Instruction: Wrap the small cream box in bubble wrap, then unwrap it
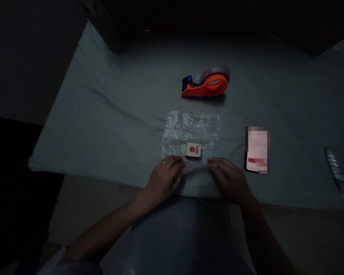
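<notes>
On the bubble wrap [190, 128], a little box [193, 150] sits between and just past the left hand [165, 175], which is closer, and the right hand [228, 176], both pinching the wrap.

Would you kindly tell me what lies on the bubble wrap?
A small printed box lies there, with the left hand and right hand at the near edge; the wrap beneath them is hidden.

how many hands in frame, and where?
2: left hand at the bubble wrap's near left corner, right hand at its near right corner. Dark areas could hide others.
</notes>
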`<state>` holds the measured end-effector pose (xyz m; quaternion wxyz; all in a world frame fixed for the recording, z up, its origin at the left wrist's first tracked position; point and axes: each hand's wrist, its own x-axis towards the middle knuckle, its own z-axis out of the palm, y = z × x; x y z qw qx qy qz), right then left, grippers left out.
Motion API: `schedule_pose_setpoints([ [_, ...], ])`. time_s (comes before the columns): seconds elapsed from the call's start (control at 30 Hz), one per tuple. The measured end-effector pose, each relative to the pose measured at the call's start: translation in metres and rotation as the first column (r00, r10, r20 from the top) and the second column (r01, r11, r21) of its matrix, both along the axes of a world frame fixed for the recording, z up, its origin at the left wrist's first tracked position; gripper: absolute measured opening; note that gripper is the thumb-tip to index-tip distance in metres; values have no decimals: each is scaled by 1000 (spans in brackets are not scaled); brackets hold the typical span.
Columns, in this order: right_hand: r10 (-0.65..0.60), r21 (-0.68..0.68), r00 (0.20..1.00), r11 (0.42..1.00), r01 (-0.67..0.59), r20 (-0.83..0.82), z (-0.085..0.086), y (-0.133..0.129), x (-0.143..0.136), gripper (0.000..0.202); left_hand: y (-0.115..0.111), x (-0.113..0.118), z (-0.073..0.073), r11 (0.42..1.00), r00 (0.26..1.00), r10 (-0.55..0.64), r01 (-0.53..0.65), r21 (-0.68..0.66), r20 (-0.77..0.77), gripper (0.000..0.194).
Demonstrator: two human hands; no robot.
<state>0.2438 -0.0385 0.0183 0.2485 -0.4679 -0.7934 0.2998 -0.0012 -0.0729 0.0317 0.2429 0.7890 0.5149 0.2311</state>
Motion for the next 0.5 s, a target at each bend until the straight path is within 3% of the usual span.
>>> schedule_pose_setpoints([
  [0.13,-169,-18,984,986,169,-50,12,16,-12,12,29,-5,6,971,946,234,-241,3,226,5],
  [0.27,-354,-57,933,935,350,-69,8,31,-25,11,59,2,-4,904,820,426,-375,-204,382,12],
  [0.43,-420,-61,904,907,416,-75,-9,40,-29,15,75,9,-23,841,717,514,-312,-442,471,15],
  [0.5,-403,37,915,914,404,-34,-11,39,-29,19,77,10,-27,824,711,530,-303,-479,462,15],
])
